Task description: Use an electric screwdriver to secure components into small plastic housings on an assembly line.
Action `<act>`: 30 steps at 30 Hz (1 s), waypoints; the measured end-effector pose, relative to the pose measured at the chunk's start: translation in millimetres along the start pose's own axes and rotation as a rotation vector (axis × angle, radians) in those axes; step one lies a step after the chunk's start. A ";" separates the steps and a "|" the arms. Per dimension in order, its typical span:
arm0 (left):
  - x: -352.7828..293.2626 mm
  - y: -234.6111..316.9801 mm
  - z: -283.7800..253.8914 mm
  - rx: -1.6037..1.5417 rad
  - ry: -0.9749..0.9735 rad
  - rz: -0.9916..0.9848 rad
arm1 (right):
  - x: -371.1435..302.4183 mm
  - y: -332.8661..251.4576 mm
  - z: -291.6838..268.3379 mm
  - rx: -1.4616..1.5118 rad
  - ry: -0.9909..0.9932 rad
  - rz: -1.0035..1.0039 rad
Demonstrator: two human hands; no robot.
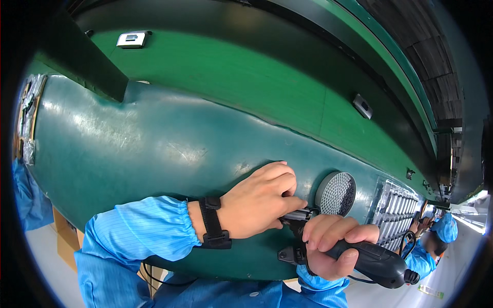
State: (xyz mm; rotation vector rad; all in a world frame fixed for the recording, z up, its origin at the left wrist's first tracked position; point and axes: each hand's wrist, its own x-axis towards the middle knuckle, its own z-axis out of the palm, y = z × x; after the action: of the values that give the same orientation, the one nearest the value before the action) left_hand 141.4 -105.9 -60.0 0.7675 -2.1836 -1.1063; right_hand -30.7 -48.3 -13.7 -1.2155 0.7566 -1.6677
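Observation:
My right hand (333,241) is wrapped round a black corded electric screwdriver (377,263). The tool's body lies to the right, and its front end sits beside a small dark part with a metallic face (300,213). My left hand (262,197) pinches that part between thumb and fingers, low over the bench mat. Fingers cover most of the part, so its kind and the tool's tip cannot be made out. Just beyond both hands stands a round dish (336,194) with a grid of small grey pieces, probably screws, and darker ones at its right side.
A clear plastic tray (394,213) with rows of parts lies to the right. The green bench mat (128,149) meets a green back panel (246,77). A dark post (84,59) rises at the left. At far right a co-worker in blue (422,256) sits along the bench.

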 end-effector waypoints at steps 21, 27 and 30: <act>1.7 3.1 -1.4 0.094 0.003 0.066 | -3.7 13.7 -13.6 0.048 -0.243 -0.202; 3.0 6.3 -2.7 0.117 -0.036 0.052 | 25.9 -35.3 -59.2 0.047 0.159 -0.258; 6.2 8.7 -1.9 0.134 -0.054 0.037 | 20.8 -36.2 -84.0 0.063 0.200 -0.240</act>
State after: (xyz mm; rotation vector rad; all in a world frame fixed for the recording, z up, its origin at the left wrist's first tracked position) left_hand 136.5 -106.9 -50.4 0.7597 -2.3267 -0.9802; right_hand -123.5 -55.7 -2.0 -1.1422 0.6932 -2.0184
